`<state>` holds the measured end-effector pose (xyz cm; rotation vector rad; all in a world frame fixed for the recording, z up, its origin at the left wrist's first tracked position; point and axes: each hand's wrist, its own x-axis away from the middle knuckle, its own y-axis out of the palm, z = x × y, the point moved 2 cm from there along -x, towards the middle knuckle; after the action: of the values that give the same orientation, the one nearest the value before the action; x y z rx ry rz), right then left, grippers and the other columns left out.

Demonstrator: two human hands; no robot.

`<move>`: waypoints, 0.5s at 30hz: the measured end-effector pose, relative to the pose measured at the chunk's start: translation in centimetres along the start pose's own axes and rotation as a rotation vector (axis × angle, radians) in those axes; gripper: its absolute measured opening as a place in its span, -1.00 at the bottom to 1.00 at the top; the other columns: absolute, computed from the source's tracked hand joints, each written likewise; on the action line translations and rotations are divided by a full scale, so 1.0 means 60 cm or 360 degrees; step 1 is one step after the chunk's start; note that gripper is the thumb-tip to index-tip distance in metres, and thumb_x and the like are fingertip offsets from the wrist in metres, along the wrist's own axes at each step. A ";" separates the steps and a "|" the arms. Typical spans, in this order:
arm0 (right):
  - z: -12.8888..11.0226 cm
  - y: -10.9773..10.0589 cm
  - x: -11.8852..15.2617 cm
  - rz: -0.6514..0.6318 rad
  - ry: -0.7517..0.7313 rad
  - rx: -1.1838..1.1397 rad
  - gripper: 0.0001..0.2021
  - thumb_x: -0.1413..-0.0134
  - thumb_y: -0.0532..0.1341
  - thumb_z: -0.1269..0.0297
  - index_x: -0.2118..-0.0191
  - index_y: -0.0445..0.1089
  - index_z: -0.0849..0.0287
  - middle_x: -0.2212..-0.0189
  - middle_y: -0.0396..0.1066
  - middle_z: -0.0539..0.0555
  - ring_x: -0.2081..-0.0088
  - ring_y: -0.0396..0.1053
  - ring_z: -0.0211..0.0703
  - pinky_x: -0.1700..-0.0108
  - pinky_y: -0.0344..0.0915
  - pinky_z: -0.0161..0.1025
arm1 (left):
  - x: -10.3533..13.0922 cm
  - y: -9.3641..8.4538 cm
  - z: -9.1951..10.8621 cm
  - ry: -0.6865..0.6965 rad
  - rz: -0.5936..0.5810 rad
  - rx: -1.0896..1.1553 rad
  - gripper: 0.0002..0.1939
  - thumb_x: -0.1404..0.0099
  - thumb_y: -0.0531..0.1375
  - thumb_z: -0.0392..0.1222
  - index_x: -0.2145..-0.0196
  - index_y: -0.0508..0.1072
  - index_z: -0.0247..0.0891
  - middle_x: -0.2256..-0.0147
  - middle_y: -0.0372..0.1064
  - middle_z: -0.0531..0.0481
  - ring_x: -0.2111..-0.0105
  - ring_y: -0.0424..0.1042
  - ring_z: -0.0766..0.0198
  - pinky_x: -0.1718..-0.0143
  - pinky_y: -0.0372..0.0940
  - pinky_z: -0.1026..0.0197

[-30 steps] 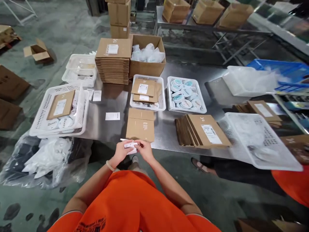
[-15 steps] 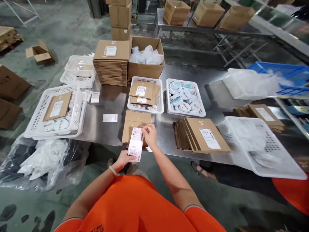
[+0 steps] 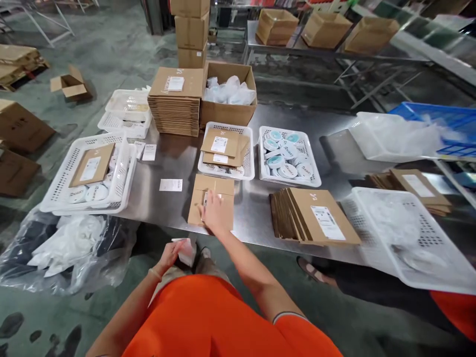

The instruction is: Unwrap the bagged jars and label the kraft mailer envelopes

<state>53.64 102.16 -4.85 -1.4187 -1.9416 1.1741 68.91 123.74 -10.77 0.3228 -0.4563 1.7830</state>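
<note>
In front of the table edge, my left hand point(image 3: 169, 259) is closed on a folded strip of pinkish-white labels point(image 3: 187, 252). My right hand point(image 3: 214, 214) lies with its fingers stretched out over a flat brown cardboard mailer point(image 3: 197, 210) on the table. Part of a white label point(image 3: 205, 199) shows at its fingers, the rest being covered by the hand. Left of the mailer lies a loose white slip point(image 3: 171, 185). Just behind it stands a white basket point(image 3: 251, 157) with labelled mailers on top.
A basket of round printed items point(image 3: 287, 152) stands behind a row of labelled mailers point(image 3: 325, 210) on the right. At left are stacked white baskets point(image 3: 55, 183). Flat cartons point(image 3: 174, 114) and an open box of bubble-wrapped items point(image 3: 223, 116) stand at the back. Another person's foot point(image 3: 316, 272) shows below.
My right hand has left the label strip and moved down onto the mailer, where a white label now shows. My left hand has drawn the strip back left and down, towards my body.
</note>
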 end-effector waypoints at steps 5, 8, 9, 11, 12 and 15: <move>0.046 -0.010 0.024 0.0112 0.0198 0.0051 -0.44 -0.33 0.11 0.28 -0.39 0.30 0.31 -0.46 0.15 0.44 -0.48 0.04 0.32 -0.43 0.00 0.32 | -0.037 -0.005 0.091 0.0224 0.0290 -0.0365 -0.46 -0.27 0.31 -0.03 -0.16 0.61 -0.25 0.40 0.60 -0.06 0.35 0.55 0.07 0.11 0.39 0.09; 0.108 -0.042 0.037 0.0327 0.0569 0.0007 -0.47 -0.32 0.08 0.19 -0.30 0.39 0.29 -0.40 0.23 0.49 -0.45 0.10 0.37 -0.37 0.11 0.37 | -0.058 0.031 0.131 0.0177 0.0250 -0.0527 -0.44 -0.21 0.35 -0.21 -0.18 0.59 -0.26 0.51 0.51 -0.02 0.40 0.51 0.08 0.14 0.35 0.14; 0.121 -0.051 0.043 0.0318 0.0627 -0.0053 -0.48 -0.30 0.09 0.14 -0.25 0.42 0.28 -0.36 0.27 0.50 -0.42 0.15 0.37 -0.34 0.16 0.35 | -0.061 0.042 0.139 0.0167 0.0239 -0.0569 -0.47 -0.20 0.35 -0.25 -0.15 0.62 -0.28 0.53 0.50 -0.04 0.40 0.51 0.07 0.14 0.35 0.14; 0.132 -0.068 0.055 0.0275 0.0666 -0.0170 -0.48 -0.22 0.13 0.07 -0.18 0.44 0.27 -0.29 0.34 0.51 -0.36 0.24 0.36 -0.29 0.25 0.30 | -0.064 0.055 0.147 0.0163 0.0210 -0.0596 -0.50 -0.20 0.33 -0.28 -0.11 0.64 -0.32 0.52 0.51 -0.07 0.40 0.50 0.07 0.15 0.35 0.15; 0.131 -0.079 0.059 0.0276 0.0677 -0.0217 -0.46 -0.17 0.15 0.05 -0.17 0.42 0.27 -0.24 0.38 0.51 -0.31 0.30 0.36 -0.27 0.28 0.28 | -0.063 0.056 0.147 0.0174 0.0176 -0.0559 -0.50 -0.20 0.32 -0.28 -0.12 0.63 -0.32 0.50 0.53 -0.07 0.40 0.50 0.08 0.16 0.36 0.15; 0.105 -0.112 0.049 0.0292 0.0668 -0.0399 -0.38 -0.03 0.22 0.07 -0.20 0.35 0.24 0.02 0.54 0.36 -0.05 0.49 0.29 -0.14 0.38 0.22 | -0.051 0.027 0.139 0.0257 0.0081 -0.0292 -0.46 -0.24 0.28 -0.20 -0.18 0.58 -0.30 0.33 0.62 -0.06 0.37 0.49 0.14 0.17 0.39 0.16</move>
<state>44.19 101.91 -2.87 -1.8347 -1.7283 0.6452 67.94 116.87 -4.99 0.0383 -0.5119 1.7850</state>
